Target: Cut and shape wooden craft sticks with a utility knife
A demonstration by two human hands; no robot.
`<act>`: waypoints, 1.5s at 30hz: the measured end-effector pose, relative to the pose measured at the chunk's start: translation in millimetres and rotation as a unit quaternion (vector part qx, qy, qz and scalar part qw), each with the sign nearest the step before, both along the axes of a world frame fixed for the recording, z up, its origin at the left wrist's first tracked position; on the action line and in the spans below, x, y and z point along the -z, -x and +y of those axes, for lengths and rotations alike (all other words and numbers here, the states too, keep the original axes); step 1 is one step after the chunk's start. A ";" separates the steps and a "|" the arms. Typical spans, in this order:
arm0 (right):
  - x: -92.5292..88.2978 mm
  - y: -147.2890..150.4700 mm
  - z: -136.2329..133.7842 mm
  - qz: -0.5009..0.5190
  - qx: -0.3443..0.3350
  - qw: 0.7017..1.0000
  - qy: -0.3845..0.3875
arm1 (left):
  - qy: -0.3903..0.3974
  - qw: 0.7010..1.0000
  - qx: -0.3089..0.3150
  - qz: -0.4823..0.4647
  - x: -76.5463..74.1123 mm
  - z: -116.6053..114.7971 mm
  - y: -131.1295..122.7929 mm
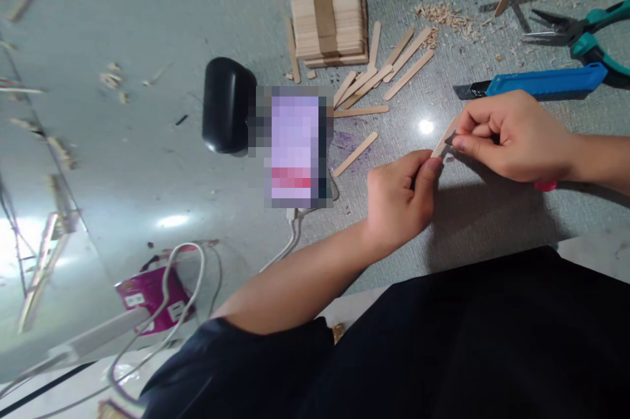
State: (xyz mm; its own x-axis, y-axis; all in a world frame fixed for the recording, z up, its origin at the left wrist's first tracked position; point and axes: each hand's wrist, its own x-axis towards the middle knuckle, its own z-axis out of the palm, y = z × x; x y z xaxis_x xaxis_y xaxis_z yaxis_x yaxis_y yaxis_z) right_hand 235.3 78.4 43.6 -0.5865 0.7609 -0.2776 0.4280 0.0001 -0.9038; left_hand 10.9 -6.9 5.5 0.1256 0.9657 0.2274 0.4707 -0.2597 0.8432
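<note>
My left hand (pixel 401 199) is closed, pinching the near end of a wooden craft stick (pixel 442 138) between thumb and fingers. The stick points up and to the right, its far end beside the fingers of my right hand (pixel 509 136). That hand is closed on a small dark pointed blade (pixel 450 138), whose tip meets the stick or lies very close to it; the rest is hidden in the fingers. Just beyond my right hand lies a blue utility knife (pixel 546 82) with a dark blade showing.
Pliers with teal handles (pixel 585 35) lie at the far right. Loose craft sticks (pixel 364 87) and a banded stick bundle (pixel 327 12) are beyond my left hand, near wood shavings (pixel 447 17). A blurred-out phone (pixel 294 143), white cable (pixel 294 228) and black case (pixel 229 106) lie left.
</note>
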 end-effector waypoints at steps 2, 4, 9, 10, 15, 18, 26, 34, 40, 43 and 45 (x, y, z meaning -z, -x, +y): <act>-1.5 1.5 -1.6 0.005 0.012 1.000 0.017 | 0.003 1.000 -0.001 -0.012 0.1 -0.3 -0.2; -2.5 1.9 -2.7 0.013 0.022 0.999 0.036 | 0.017 0.999 0.001 -0.034 0.2 -0.2 -0.2; -0.3 -2.6 -0.5 0.067 0.014 0.997 0.043 | 0.075 0.988 0.008 -0.132 1.8 1.1 0.3; 0.7 -3.7 0.2 0.075 0.011 0.996 0.035 | 0.079 0.986 0.010 -0.150 2.2 1.4 0.4; 3.6 -6.1 1.5 0.078 0.016 0.997 0.016 | 0.091 0.980 0.011 -0.174 2.3 2.0 0.2; 2.9 -5.6 2.3 0.077 0.017 0.997 0.027 | 0.092 0.979 0.010 -0.183 1.5 2.1 -0.3; 3.5 -5.8 1.7 0.086 -0.002 0.996 -0.012 | 0.072 0.978 0.007 -0.195 2.8 3.2 -1.2; 7.6 -5.8 -6.5 0.079 0.028 0.995 -0.062 | 0.069 0.984 -0.011 -0.165 1.9 1.5 -2.7; 6.7 -4.6 -9.3 0.033 0.045 0.995 -0.082 | 0.072 0.984 -0.007 -0.161 1.8 0.5 -4.3; 7.3 -4.8 -10.0 0.017 0.044 0.994 -0.096 | 0.066 0.987 -0.005 -0.147 2.0 0.1 -4.4; 7.5 -5.3 -9.9 0.009 0.036 0.994 -0.101 | 0.058 0.989 -0.001 -0.133 1.1 0.4 -4.2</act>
State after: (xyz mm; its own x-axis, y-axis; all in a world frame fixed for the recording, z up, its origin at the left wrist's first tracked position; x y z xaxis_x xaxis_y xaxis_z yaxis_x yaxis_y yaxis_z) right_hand 240.6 68.6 36.2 -0.5324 0.8400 -0.1048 0.4164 0.1521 -0.8964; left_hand 15.1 -6.5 4.4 0.0742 0.9875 0.1394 0.2279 -0.1529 0.9616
